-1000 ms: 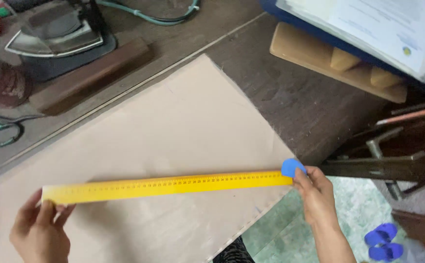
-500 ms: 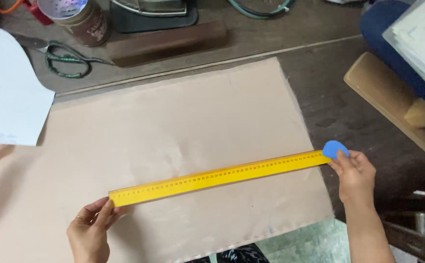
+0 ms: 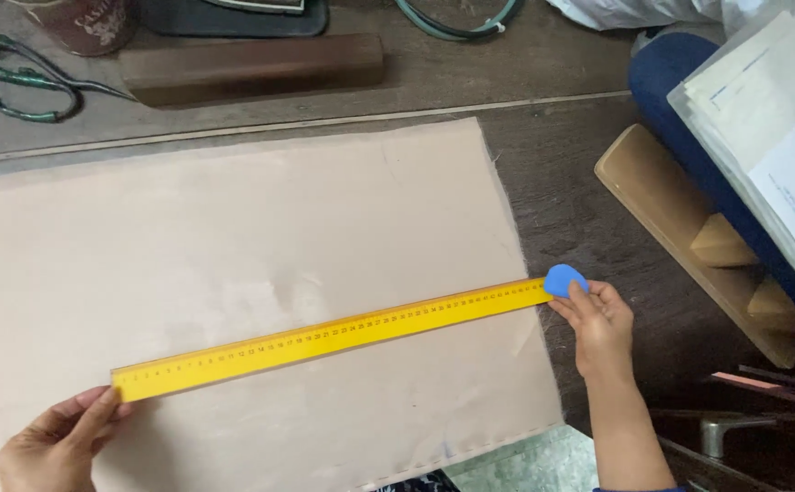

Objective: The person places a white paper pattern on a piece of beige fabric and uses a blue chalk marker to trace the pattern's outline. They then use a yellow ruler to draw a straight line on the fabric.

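**Ruler could skew on the cloth**

Left hand (image 3: 56, 446) pinches the yellow ruler (image 3: 333, 337) lying slantwise across the beige fabric (image 3: 233, 228); the hold looks light (it may pivot). Right hand (image 3: 602, 323) grips blue chalk (image 3: 563, 278) at the ruler's far end.

A dark wooden counter (image 3: 552, 109) fills the view under soft, even light. A pale wooden rack (image 3: 689, 241) stands at its right.

Yellow ruler (image 3: 333, 337) slantwise across beige cloth (image 3: 233, 273)
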